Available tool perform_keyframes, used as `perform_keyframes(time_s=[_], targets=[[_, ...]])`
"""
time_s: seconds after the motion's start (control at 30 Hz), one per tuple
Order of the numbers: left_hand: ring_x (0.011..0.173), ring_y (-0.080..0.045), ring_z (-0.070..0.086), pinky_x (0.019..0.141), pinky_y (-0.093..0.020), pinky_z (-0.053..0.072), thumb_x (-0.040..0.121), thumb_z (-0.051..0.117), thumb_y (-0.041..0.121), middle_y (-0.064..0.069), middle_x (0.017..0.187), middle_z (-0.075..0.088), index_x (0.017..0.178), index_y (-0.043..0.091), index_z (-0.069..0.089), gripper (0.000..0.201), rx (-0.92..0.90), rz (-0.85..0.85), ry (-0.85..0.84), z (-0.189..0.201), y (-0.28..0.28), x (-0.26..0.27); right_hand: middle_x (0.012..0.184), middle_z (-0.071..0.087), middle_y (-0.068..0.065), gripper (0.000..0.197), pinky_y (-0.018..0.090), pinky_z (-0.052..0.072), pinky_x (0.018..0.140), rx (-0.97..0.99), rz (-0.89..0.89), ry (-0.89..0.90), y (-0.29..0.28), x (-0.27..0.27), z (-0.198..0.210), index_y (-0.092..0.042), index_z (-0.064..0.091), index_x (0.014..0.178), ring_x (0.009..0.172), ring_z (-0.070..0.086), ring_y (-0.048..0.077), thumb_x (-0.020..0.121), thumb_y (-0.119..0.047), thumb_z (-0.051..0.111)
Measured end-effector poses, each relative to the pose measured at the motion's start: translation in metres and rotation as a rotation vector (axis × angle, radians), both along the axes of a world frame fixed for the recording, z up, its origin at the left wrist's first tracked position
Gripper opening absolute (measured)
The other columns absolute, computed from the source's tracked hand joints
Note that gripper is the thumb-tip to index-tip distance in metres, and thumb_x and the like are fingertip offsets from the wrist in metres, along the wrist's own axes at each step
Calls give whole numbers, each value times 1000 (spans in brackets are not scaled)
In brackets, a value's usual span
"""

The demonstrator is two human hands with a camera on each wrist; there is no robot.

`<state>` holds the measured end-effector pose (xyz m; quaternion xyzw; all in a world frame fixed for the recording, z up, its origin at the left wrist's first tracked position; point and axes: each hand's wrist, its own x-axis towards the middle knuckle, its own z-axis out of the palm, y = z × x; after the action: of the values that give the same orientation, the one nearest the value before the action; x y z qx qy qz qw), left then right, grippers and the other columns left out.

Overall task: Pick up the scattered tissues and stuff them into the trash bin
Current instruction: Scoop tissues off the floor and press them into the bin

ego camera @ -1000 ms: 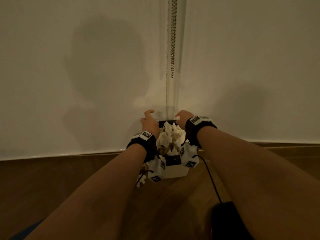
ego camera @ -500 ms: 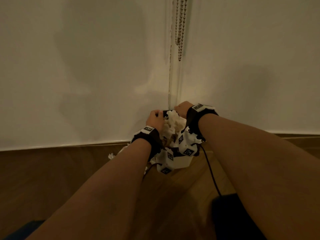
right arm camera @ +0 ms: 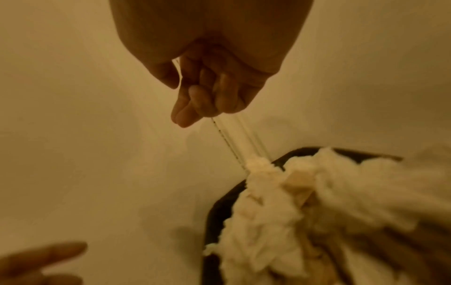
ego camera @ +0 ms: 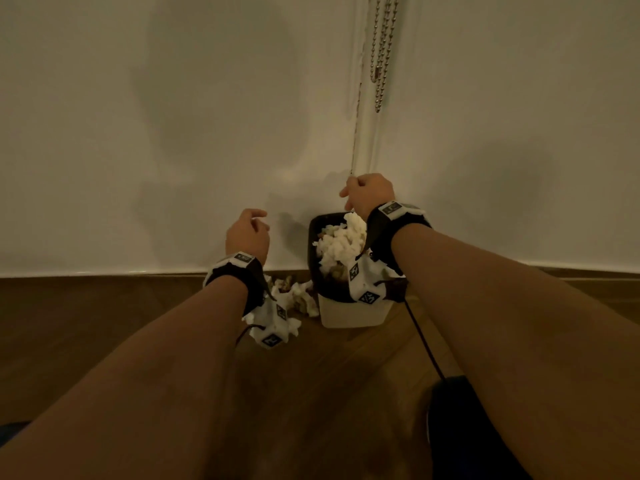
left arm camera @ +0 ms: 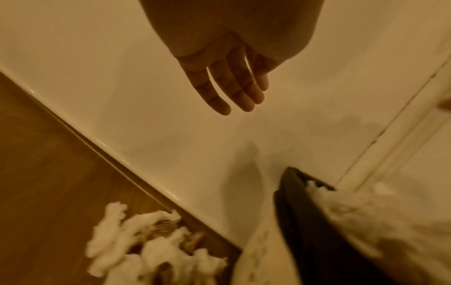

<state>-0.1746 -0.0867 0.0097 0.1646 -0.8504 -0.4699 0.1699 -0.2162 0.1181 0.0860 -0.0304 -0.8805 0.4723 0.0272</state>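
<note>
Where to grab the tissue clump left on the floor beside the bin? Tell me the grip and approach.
Come from above with the left hand, now open over it. Close the fingers round the loose tissue pile at its puffy middle; it lies soft and crumpled on the floor, left of the trash bin, by the wall.

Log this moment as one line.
left hand open, empty | right hand curled, empty | trash bin heaped with tissues | loose tissues on floor

A small white plastic trash bin (ego camera: 353, 315) with a dark liner stands on the brown wooden floor (ego camera: 104, 341) against the white wall (ego camera: 173, 133), heaped with crumpled white tissues (ego camera: 341, 242). More crumpled tissues (ego camera: 298, 296) lie just left of it. The left hand (ego camera: 247, 233) hovers beside the bin, fingers loosely curled; the right hand (ego camera: 369, 195) is fisted above its far rim. A metal bead chain (ego camera: 382, 50) hangs above.
</note>
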Motion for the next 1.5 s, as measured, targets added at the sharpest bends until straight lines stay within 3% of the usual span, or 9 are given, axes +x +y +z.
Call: perform_keyframes(time_s=[0.13, 0.3, 0.57, 0.77, 0.9, 1.07, 1.17, 1.27, 1.5], targets=[[75, -27, 63, 71, -40, 54, 91, 39, 8, -9, 82, 67, 108, 17, 59, 27, -240, -127, -140, -10, -28, 26, 56, 57, -7, 42, 19, 48, 54, 18, 67, 8, -31, 19, 2, -2, 72, 84, 52, 55, 10, 95, -26, 39], [68, -20, 53, 63, -28, 41, 93, 40, 13, -6, 82, 61, 109, 15, 60, 25, -443, -279, -307, -30, -42, 47, 84, 69, 22, 45, 43, 53, 78, 214, 306, 73, -73, 55, -13, 9, 67, 84, 77, 65, 34, 96, -25, 40], [115, -28, 52, 93, -37, 46, 92, 40, 11, -10, 131, 49, 118, 16, 58, 33, -584, -458, -570, -89, -32, 67, 99, 66, 22, 33, 47, 52, 86, 243, 438, -232, -96, 80, -99, 4, 61, 93, 91, 64, 36, 98, -20, 39], [122, -30, 38, 96, -41, 42, 91, 48, 26, -8, 135, 35, 126, 29, 50, 34, -672, -413, -624, -152, -14, 79, 95, 58, 19, 31, 39, 51, 84, 455, 482, -551, -82, 94, -184, -8, 52, 72, 81, 54, 24, 98, -17, 40], [127, -32, 28, 100, -43, 35, 90, 51, 32, -7, 142, 26, 125, 35, 51, 36, -587, -321, -620, -179, -5, 80, 113, 60, 18, 28, 35, 46, 89, 514, 485, -599, -79, 101, -211, -2, 61, 107, 105, 57, 30, 99, -17, 40], [141, -35, 9, 112, -54, 21, 91, 45, 46, -1, 156, 4, 136, 45, 36, 46, -643, -463, -722, -207, -17, 78, 124, 56, 14, 30, 37, 44, 96, 516, 479, -578, -76, 96, -229, -7, 58, 119, 113, 53, 30, 97, -14, 39], [140, -30, 19, 111, -53, 25, 92, 45, 46, -2, 152, 19, 141, 39, 32, 51, -668, -571, -765, -214, -26, 75, 126, 56, 14, 30, 39, 44, 99, 523, 480, -509, -77, 91, -237, -7, 59, 119, 115, 53, 30, 95, -13, 41], [125, -29, 38, 103, -45, 39, 92, 49, 42, -7, 136, 35, 131, 26, 49, 42, -603, -561, -765, -215, -27, 76, 129, 54, 14, 31, 37, 45, 98, 559, 502, -472, -80, 87, -242, -10, 58, 122, 116, 52, 30, 95, -15, 44], [115, -30, 49, 100, -32, 40, 90, 58, 27, -12, 144, 25, 118, 3, 62, 36, -430, -385, -772, -222, -21, 96, 138, 39, 12, 36, 38, 35, 103, 676, 588, -392, -92, 82, -254, -13, 50, 129, 126, 39, 33, 94, -15, 44]])
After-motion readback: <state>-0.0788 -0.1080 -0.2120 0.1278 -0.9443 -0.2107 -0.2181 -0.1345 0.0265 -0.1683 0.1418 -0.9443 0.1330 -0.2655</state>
